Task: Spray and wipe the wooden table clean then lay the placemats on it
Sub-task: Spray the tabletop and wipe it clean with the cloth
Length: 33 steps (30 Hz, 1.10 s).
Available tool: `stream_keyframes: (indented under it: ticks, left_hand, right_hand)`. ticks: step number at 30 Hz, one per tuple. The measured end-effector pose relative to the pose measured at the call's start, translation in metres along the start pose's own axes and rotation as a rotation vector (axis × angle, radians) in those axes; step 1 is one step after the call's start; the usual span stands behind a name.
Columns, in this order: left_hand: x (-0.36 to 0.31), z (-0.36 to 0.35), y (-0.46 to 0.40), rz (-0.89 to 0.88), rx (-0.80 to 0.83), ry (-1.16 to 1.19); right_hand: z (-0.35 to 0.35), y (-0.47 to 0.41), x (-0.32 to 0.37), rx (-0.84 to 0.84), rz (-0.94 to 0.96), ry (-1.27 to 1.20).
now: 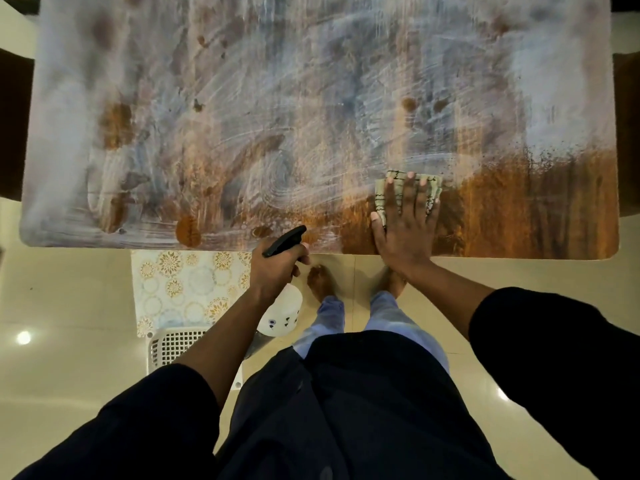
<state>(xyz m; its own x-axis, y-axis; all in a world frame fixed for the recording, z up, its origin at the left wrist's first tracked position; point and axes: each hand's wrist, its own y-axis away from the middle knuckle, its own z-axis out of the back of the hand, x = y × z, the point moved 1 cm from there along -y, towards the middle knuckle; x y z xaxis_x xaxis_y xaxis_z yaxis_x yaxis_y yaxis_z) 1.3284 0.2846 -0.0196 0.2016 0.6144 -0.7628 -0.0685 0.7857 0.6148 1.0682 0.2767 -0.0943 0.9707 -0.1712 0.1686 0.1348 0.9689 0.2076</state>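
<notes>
Okay, head view: my right hand (405, 226) lies flat, fingers straight, pressing the pale checked cloth (407, 190) on the brown wooden worktop (519, 209), mostly white with smeared spray. Left hand (277, 268) clamped on the black-nozzled white spray bottle (282, 306) off the near edge. Risk: cloth saturates, streaks stay. Floral patterned placemats (183, 289) sit on a white lattice basket (176, 344) below, unobstructed.

The left hand (277, 268) hides the spray bottle's (282, 311) neck; the right hand (405, 223) covers most of the cloth (431, 188); the tabletop's (242, 98) far edge runs out of frame; placemats (183, 289) slip partly under the near edge.
</notes>
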Motion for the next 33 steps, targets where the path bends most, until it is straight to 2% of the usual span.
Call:
stream_keyframes:
  ticks: [7, 10, 15, 21, 25, 27, 33]
  left_hand:
    - [0.010, 0.032, 0.006, -0.002, -0.037, 0.057]
    - [0.015, 0.046, 0.007, 0.021, -0.037, 0.056]
    - [0.019, 0.061, 0.009, 0.023, -0.061, 0.109]
    - [0.024, 0.073, 0.006, 0.034, -0.074, 0.152]
    - [0.027, 0.081, 0.004, 0.048, -0.113, 0.191]
    - [0.029, 0.086, 0.005, 0.051, -0.136, 0.211]
    - [0.037, 0.107, 0.011, 0.060, -0.216, 0.249]
  right_hand:
    - [-0.023, 0.026, 0.114, 0.042, 0.553, 0.027]
    - [-0.028, 0.022, 0.144, 0.066, 0.696, 0.052]
    - [-0.021, 0.000, 0.128, 0.050, 0.774, 0.113]
    - [-0.002, -0.044, 0.079, 0.041, 0.409, 0.088]
    - [-0.008, -0.039, 0.097, 0.013, 0.279, 0.090]
    - [-0.012, -0.031, 0.120, 0.018, 0.336, 0.096]
    - [-0.032, -0.002, 0.208, 0.071, 0.802, 0.080]
